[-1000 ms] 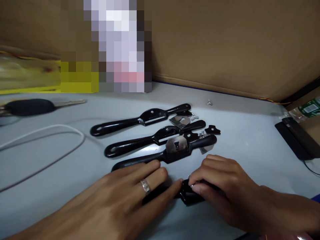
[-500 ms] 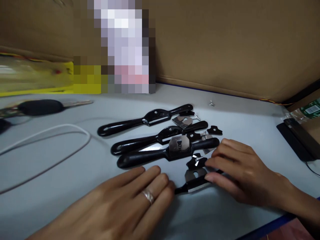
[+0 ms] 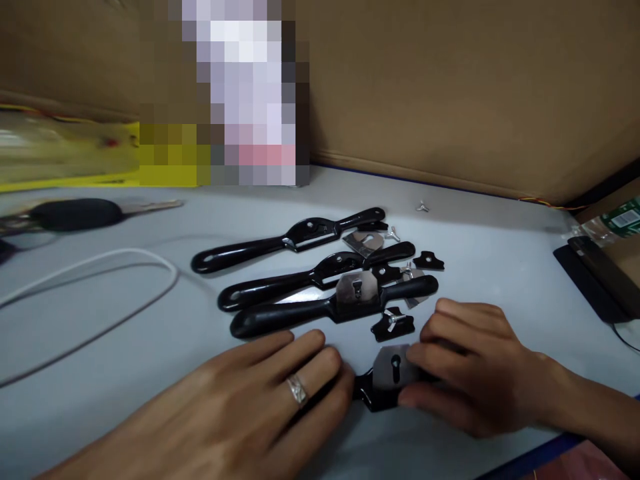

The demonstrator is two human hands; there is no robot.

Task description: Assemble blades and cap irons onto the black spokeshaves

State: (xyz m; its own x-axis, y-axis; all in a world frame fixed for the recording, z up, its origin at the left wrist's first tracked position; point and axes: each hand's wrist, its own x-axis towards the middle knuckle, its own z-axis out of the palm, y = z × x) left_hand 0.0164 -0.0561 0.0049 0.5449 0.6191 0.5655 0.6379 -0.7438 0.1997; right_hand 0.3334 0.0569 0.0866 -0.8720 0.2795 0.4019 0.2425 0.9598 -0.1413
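Note:
My left hand (image 3: 260, 407), with a ring on one finger, is closed around one handle of a black spokeshave (image 3: 373, 393). At its other end my right hand (image 3: 475, 373) grips with thumb and fingers, touching the steel blade (image 3: 387, 367) that lies over the body. The blade's keyhole slot faces up. Just behind it rests a black cap plate (image 3: 385, 328) with a wing screw (image 3: 395, 320). Another spokeshave (image 3: 285, 317) with a blade on its body lies beyond, and two bare black spokeshave bodies (image 3: 267, 290) (image 3: 245, 252) lie behind that.
Loose blades (image 3: 365, 243), a cap plate (image 3: 429, 261) and wing screws (image 3: 423, 207) lie about. At left are a white cable (image 3: 170, 267) and a key (image 3: 80, 215). A black object (image 3: 597, 280) stands at right; a cardboard wall (image 3: 450, 100) closes the back.
The held spokeshave has turned so its blade face and slot show upward. My right hand has shifted slightly down, away from the cap plate.

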